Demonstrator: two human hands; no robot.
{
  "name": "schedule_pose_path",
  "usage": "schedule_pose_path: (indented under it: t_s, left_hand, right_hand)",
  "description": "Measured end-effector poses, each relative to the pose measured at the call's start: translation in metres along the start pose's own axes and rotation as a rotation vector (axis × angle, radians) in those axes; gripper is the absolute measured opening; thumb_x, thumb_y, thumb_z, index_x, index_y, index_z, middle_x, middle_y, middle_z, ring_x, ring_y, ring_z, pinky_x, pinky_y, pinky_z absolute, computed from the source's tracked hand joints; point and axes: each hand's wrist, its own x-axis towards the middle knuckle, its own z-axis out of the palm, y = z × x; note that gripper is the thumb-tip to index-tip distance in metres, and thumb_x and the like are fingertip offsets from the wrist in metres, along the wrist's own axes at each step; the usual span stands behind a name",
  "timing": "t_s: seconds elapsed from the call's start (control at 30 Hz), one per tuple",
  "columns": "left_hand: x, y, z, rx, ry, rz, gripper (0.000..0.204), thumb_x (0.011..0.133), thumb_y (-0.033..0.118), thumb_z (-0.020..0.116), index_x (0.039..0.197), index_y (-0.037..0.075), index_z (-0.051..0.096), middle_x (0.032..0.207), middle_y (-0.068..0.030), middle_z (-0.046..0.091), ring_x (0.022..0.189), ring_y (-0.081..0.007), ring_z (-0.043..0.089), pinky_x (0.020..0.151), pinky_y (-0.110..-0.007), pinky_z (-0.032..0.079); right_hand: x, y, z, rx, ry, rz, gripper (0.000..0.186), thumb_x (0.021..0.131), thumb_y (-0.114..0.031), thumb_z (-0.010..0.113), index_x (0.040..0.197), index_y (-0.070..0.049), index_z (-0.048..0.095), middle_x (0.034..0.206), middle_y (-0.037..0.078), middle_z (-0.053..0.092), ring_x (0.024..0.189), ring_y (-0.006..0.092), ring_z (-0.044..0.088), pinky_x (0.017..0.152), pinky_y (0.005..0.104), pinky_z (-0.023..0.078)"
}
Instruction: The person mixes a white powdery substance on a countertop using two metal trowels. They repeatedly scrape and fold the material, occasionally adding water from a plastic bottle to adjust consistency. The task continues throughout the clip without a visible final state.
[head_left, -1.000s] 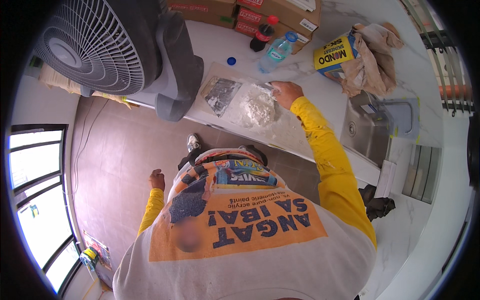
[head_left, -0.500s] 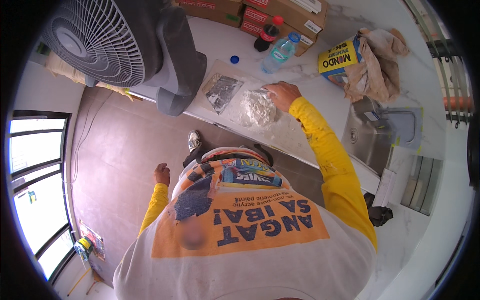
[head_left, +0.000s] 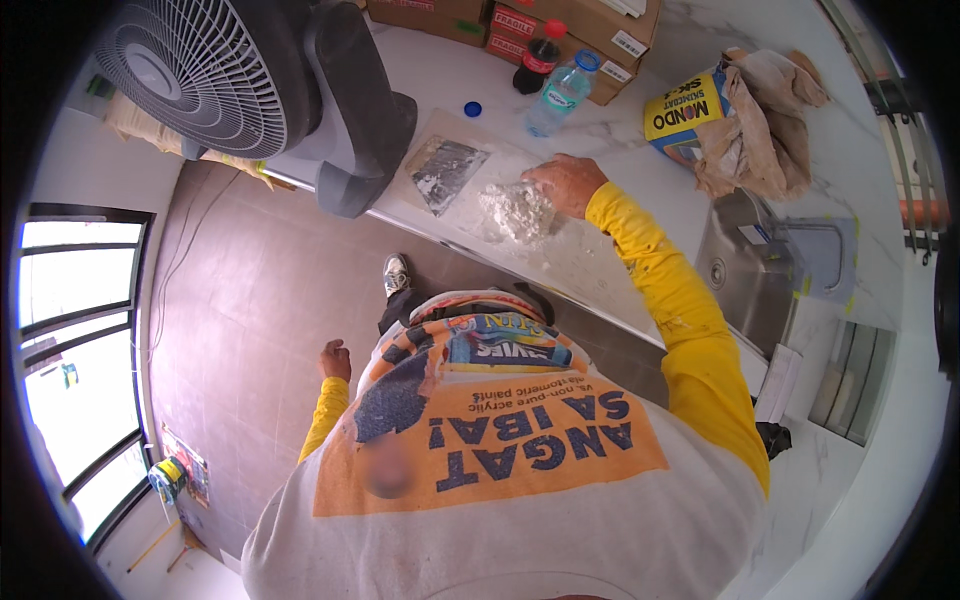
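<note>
My right hand [head_left: 568, 187] is at the right edge of a heap of white powder [head_left: 517, 211] on the counter. Its fingers are closed at the heap, and whatever they grip is buried or too small to make out. Left of the heap lies a flat, rectangular metal plate [head_left: 447, 177] smeared with white, on a dusty board [head_left: 412, 205]. Away from the counter, my left hand [head_left: 335, 360] hangs over the floor with loosely bent fingers, and nothing shows in it.
A large grey fan [head_left: 355, 110] stands at the counter's left. Behind the heap are a blue cap [head_left: 473, 109], a clear water bottle [head_left: 562, 95], a dark soda bottle [head_left: 538, 62] and cardboard boxes [head_left: 430, 20]. To the right are a crumpled paper bag [head_left: 755, 130] and a steel sink [head_left: 728, 255].
The whole view has shifted slightly. My right hand stays at the heap and presses lower against its edge; the heap's outline has changed a little. My left hand still hangs at my side.
</note>
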Motion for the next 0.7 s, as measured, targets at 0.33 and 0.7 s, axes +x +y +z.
schedule_pose_path:
  t_s: [0.33, 0.7]
  left_hand:
    - [-0.021, 0.023, -0.005, -0.02, 0.012, 0.04, 0.029, 0.081, 0.012, 0.057, 0.106, 0.003, 0.068, 0.081, -0.0158, 0.07, 0.071, -0.0221, 0.068, 0.066, -0.034, 0.054]
    - [0.042, 0.032, -0.015, 0.153, -0.033, 0.163, 0.029, 0.08, 0.015, 0.057, 0.104, 0.005, 0.07, 0.09, -0.0196, 0.071, 0.081, -0.0301, 0.07, 0.075, -0.038, 0.055]
  right_hand:
    - [0.02, -0.014, -0.001, -0.036, -0.061, -0.164, 0.03, 0.087, -0.02, 0.06, 0.115, -0.026, 0.069, 0.097, 0.007, 0.066, 0.099, 0.0252, 0.058, 0.084, 0.0389, 0.048]
    - [-0.032, -0.019, 0.044, -0.053, 0.13, 0.018, 0.033, 0.084, -0.013, 0.056, 0.112, -0.023, 0.07, 0.098, 0.003, 0.07, 0.096, 0.023, 0.059, 0.08, 0.039, 0.051]
